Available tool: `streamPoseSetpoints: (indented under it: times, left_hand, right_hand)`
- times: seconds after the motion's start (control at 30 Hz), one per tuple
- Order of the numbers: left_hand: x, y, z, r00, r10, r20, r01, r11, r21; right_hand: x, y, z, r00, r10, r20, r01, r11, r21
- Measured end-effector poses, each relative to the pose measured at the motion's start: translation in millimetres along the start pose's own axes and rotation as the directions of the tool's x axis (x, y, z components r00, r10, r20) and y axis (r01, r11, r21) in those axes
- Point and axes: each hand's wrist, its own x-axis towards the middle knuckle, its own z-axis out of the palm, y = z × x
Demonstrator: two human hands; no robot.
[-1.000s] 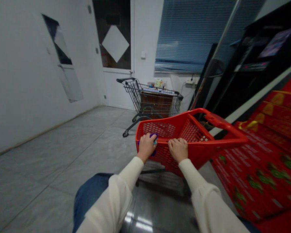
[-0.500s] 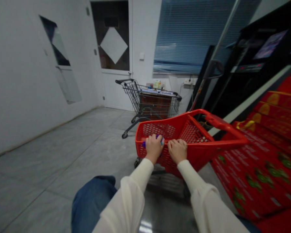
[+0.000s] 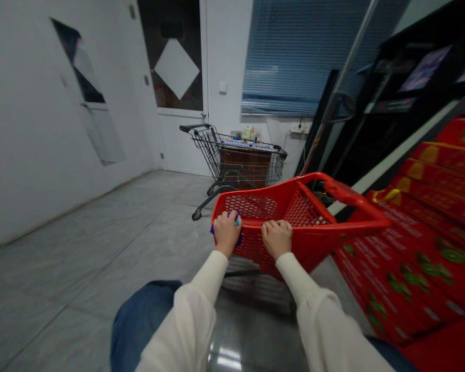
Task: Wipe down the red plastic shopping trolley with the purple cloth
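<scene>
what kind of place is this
Most likely a shop or supermarket: there's a red plastic shopping cart right in front, a wire shopping cart farther off, and stacked red printed boxes along the right.

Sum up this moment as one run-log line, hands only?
left hand: holds purple object on red plastic basket rim | right hand: grasps same rim

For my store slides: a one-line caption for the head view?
Left hand holds a purple object on the rim of a red plastic cart, right hand beside it; wire cart ahead.
</scene>
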Motion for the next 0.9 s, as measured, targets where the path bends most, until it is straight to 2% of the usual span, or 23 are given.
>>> streamPoseSetpoints:
  times: [0.1, 0.17, 0.27, 0.4, 0.47, 0.57, 0.73, 0.8, 0.9]
  left_hand:
    - [-4, 31, 1.6, 0.991, 0.130, 0.033, -0.130, 0.991, -0.012]
    - [-4, 33, 1.2, 0.980, 0.193, 0.057, -0.191, 0.981, -0.027]
    - [3, 8, -1.0, 0.975, 0.211, 0.067, -0.210, 0.977, -0.022]
    - [14, -38, -6.5, 0.994, 0.090, 0.065, -0.090, 0.996, 0.001]
    - [17, -47, -9.8, 0.997, 0.023, 0.070, -0.024, 1.000, 0.006]
    - [15, -32, -12.5, 0.997, -0.041, 0.059, 0.040, 0.999, 0.009]
    - [4, 16, -9.3, 0.991, 0.116, 0.062, -0.117, 0.993, 0.010]
    - [3, 19, -7.7, 0.987, 0.150, 0.063, -0.152, 0.988, 0.024]
    - [8, 7, -7.0, 0.979, 0.190, 0.073, -0.193, 0.981, 0.029]
  right_hand:
    - [1, 0, -2, 1.000, -0.006, 0.001, 0.006, 1.000, -0.019]
    - [1, 2, -2, 1.000, -0.023, 0.003, 0.023, 1.000, -0.019]
    - [0, 4, -2, 0.999, -0.042, 0.005, 0.042, 0.999, 0.002]
    - [-1, 4, 0, 0.999, -0.042, -0.020, 0.043, 0.998, 0.051]
    - [-1, 2, 2, 0.999, -0.038, -0.026, 0.039, 0.997, 0.066]
    - [1, -5, 3, 0.999, -0.024, -0.023, 0.026, 0.996, 0.083]
    - [5, -17, -1, 0.998, -0.050, 0.027, 0.048, 0.997, 0.064]
    - [8, -14, -8, 0.992, -0.111, 0.059, 0.109, 0.993, 0.038]
    - [12, 1, -24, 0.983, -0.169, 0.067, 0.172, 0.984, -0.041]
